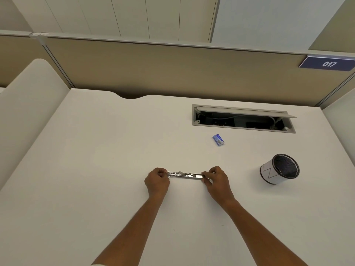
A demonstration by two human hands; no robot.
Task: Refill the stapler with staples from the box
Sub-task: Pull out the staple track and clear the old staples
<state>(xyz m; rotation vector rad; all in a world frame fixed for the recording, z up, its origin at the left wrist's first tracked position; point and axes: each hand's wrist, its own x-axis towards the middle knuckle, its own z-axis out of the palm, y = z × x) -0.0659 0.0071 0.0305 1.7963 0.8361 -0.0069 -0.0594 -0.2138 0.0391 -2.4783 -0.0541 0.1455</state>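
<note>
A silver metal stapler (185, 174) lies stretched out flat and unfolded on the white desk (96, 169), its two halves in one line. My left hand (157, 181) grips its left end with closed fingers. My right hand (216, 179) pinches its right end. A small blue staple box (218, 139) lies shut on the desk farther back and to the right, apart from both hands.
A white cylindrical pen holder with a black mesh inside (279, 168) stands tilted at the right. An open cable tray (243, 120) is cut into the desk at the back right. Beige partition walls (172, 70) enclose the desk; a blue sign reads 017 (328, 63).
</note>
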